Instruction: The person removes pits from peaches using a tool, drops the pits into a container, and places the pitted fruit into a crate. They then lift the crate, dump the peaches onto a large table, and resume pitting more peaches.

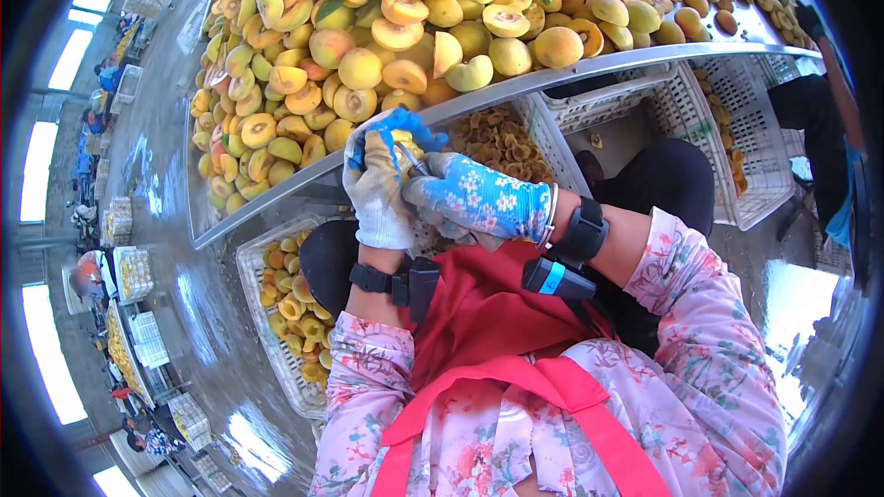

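Observation:
My left hand (379, 179), in a white glove with blue on its fingers, is wrapped round a yellow fruit piece (402, 140). My right hand (474, 195), in a blue flowered glove, is closed on a small metal tool (419, 166), whose tip meets the fruit; the rest of the tool is hidden in the glove. Both hands are close together just below the front edge of a metal table (516, 86). Many halved yellow and orange fruits (357, 69) are heaped on the table above them.
A white crate (253, 290) of hollowed fruit halves stands at lower left. Under the table, a crate (543, 129) sits beside brown scraps (502, 140). More crates (757, 143) and another person's arm (840, 92) are at right. People and crates line the far left.

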Demonstrator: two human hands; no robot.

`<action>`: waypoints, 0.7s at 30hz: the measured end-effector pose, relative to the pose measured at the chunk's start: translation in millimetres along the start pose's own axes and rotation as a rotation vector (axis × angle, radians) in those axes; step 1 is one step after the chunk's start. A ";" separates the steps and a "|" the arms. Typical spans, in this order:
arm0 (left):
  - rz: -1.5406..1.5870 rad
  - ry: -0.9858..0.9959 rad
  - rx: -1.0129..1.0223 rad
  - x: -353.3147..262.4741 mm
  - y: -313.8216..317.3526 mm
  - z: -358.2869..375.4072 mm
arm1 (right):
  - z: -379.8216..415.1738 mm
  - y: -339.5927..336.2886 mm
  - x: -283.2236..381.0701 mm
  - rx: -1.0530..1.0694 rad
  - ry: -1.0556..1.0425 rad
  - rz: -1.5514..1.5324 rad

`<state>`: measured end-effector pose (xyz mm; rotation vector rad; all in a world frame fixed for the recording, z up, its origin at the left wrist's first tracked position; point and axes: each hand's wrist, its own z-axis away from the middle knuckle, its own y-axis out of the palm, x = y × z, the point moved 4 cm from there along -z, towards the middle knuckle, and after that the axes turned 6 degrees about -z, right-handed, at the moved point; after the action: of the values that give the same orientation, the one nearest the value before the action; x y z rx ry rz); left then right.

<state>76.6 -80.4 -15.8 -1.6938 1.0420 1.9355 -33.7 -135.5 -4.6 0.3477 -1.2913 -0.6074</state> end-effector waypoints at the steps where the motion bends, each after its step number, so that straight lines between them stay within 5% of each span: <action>1: 0.017 -0.024 0.007 -0.3 1.9 -0.1 | 1.1 0.6 -0.8 0.008 0.043 -0.093; 7: 0.050 -0.046 0.081 -10.2 8.0 3.8 | 5.4 3.8 -4.3 0.179 0.146 -0.452; 11: -0.004 -0.009 0.150 -11.1 11.4 3.1 | 14.8 9.8 10.9 0.015 0.058 -0.086; 16: -0.004 0.038 0.281 -17.3 11.0 5.7 | 14.6 11.1 -1.1 0.302 0.220 -0.631; 19: 0.095 -0.099 0.254 -8.4 2.3 0.4 | 14.7 14.3 -4.4 0.398 0.259 -0.625; 21: 0.015 -0.023 0.276 -15.8 10.0 7.0 | 14.6 12.0 -5.7 0.478 0.212 -0.632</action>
<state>68.2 -78.8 2.2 -1.5114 1.2515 1.7226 -45.9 -121.3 1.4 1.2130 -1.1023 -0.7568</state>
